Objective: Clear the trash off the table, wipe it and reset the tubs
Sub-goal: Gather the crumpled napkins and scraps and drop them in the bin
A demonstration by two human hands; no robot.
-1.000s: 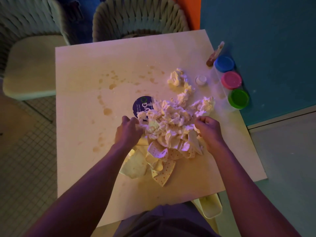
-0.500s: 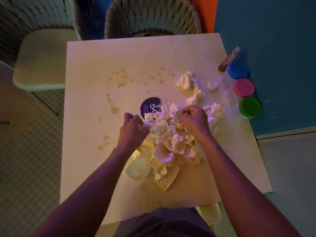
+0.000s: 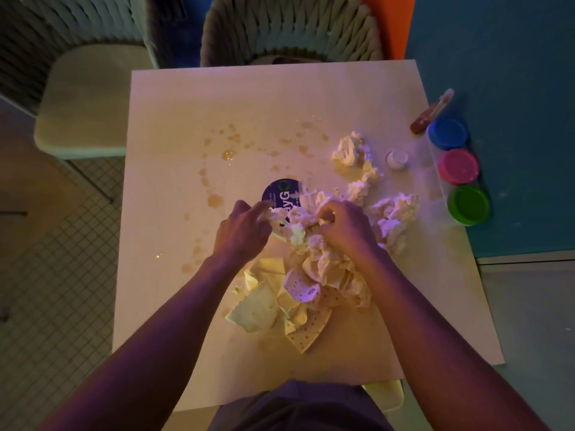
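Left hand [image 3: 241, 233] and right hand [image 3: 343, 227] both curled into the pile of crumpled tissues and wrappers [image 3: 306, 265] mid-table [image 3: 174, 321], fingers gripping the top wads. Three lidded tubs (blue [image 3: 448, 133], pink [image 3: 458, 166], green [image 3: 468, 205]) lined along the right edge, well apart from the pile. Brown spill spots [image 3: 228, 155] left of centre; round dark sticker [image 3: 280, 192] just beyond the fingers.

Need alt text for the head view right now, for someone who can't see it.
Both hands, left and right, grip a heap of crumpled napkins mid-table; brown spill spots lie beyond, and three lidded tubs line the right edge.
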